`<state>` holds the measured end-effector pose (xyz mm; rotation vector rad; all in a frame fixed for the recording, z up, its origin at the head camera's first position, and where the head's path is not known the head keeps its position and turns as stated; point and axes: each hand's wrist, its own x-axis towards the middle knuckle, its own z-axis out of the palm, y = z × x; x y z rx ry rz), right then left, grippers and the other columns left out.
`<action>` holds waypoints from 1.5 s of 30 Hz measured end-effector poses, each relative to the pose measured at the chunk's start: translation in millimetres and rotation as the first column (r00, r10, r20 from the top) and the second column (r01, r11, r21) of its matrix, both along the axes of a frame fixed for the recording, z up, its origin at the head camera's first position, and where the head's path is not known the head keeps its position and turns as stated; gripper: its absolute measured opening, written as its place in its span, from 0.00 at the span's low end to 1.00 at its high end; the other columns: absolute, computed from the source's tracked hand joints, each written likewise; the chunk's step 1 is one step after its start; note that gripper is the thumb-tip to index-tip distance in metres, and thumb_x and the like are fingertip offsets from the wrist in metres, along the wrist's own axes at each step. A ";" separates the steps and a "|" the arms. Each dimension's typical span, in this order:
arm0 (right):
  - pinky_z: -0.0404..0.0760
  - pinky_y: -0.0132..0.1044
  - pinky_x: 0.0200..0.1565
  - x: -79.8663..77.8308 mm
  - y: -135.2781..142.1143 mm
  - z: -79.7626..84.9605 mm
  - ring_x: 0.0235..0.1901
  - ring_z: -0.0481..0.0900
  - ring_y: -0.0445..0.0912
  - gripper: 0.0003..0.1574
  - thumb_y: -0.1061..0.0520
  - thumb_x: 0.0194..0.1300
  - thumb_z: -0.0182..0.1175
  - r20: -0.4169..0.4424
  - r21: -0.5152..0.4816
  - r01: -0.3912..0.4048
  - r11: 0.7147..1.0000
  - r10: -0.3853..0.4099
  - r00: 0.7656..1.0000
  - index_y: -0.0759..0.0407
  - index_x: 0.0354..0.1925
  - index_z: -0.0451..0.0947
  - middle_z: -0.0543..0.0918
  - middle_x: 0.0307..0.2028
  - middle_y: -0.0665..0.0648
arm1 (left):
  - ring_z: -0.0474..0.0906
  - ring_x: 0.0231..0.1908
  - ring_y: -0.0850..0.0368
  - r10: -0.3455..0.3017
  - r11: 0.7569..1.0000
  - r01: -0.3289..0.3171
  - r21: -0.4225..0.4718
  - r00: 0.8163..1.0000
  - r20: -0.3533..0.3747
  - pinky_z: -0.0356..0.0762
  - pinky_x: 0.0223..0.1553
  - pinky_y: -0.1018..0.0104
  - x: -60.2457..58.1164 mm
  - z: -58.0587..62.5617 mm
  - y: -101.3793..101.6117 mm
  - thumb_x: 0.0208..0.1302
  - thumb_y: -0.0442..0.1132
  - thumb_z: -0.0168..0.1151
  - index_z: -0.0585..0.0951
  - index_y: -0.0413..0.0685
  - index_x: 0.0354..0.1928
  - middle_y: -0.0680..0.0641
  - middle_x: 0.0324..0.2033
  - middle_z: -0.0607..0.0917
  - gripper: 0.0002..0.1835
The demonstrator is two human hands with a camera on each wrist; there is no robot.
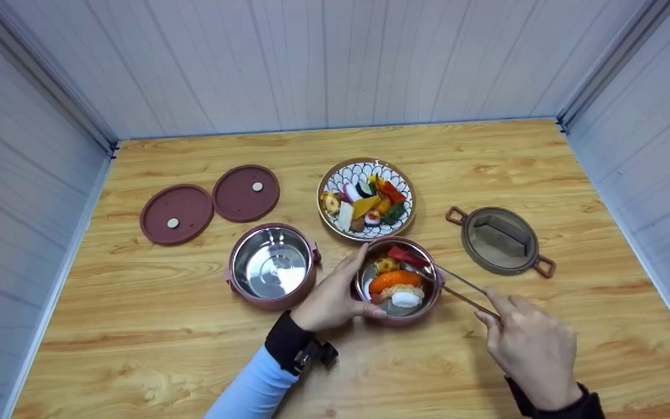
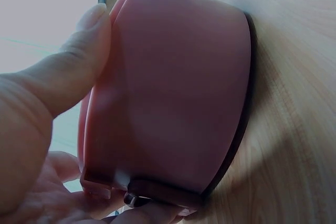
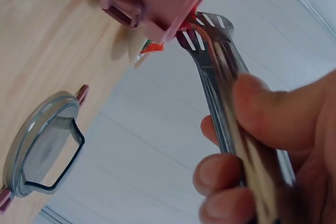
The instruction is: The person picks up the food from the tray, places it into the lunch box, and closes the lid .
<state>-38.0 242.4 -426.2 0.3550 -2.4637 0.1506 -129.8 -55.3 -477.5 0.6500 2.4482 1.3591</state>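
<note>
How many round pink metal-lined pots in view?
2. The empty round pink metal-lined pot stands left of the left hand; the round pink metal-lined pot holding food is in that hand's grip, on the near side of the brown-rimmed patterned round plate. None seem hidden.

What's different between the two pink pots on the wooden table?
The left pot shows its bare metal bottom, while the right pot holds food pieces. The left hand grips the right pot; neither hand grips the left pot. Tongs in the right hand reach into the right pot, not the left pot. Both are round, shiny inside and uncovered.
</note>
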 end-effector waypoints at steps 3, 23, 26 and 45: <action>0.57 0.39 0.09 -0.2 -0.2 1.1 0.09 0.66 0.49 0.23 0.48 0.52 0.68 0.053 0.010 -0.008 1.000 0.007 0.999 0.60 0.43 0.87 0.79 0.21 0.57 | 0.48 0.74 0.48 0.000 1.000 0.000 -0.002 1.000 0.003 0.49 0.72 0.55 -0.4 0.0 -0.3 0.45 0.54 0.80 0.46 0.50 0.79 0.44 0.76 0.52 0.66; 0.61 0.46 0.09 -19.4 -13.8 24.2 0.11 0.72 0.59 0.18 0.54 0.49 0.75 0.199 0.046 0.066 0.997 -0.074 0.977 0.56 0.41 0.89 0.82 0.20 0.59 | 0.48 0.74 0.45 0.001 1.000 -0.001 0.013 1.000 0.009 0.48 0.72 0.53 0.4 2.6 -0.3 0.46 0.49 0.81 0.46 0.50 0.79 0.41 0.76 0.53 0.65; 0.59 0.44 0.09 -22.5 -13.0 24.4 0.08 0.69 0.57 0.16 0.54 0.50 0.74 0.156 0.068 0.048 0.996 -0.059 0.986 0.56 0.39 0.89 0.79 0.16 0.59 | 0.48 0.74 0.45 0.001 1.000 -0.001 0.016 1.000 0.008 0.48 0.72 0.54 0.3 2.4 -0.1 0.46 0.49 0.81 0.46 0.50 0.79 0.42 0.76 0.53 0.65; 0.63 0.48 0.09 -14.4 -14.9 54.2 0.10 0.70 0.55 0.09 0.58 0.49 0.73 0.249 0.132 0.078 0.988 -0.109 0.962 0.53 0.33 0.88 0.75 0.14 0.54 | 0.49 0.74 0.47 -0.002 1.000 0.002 0.019 1.000 0.013 0.48 0.72 0.54 0.1 1.0 -0.3 0.45 0.52 0.80 0.45 0.49 0.79 0.41 0.76 0.52 0.66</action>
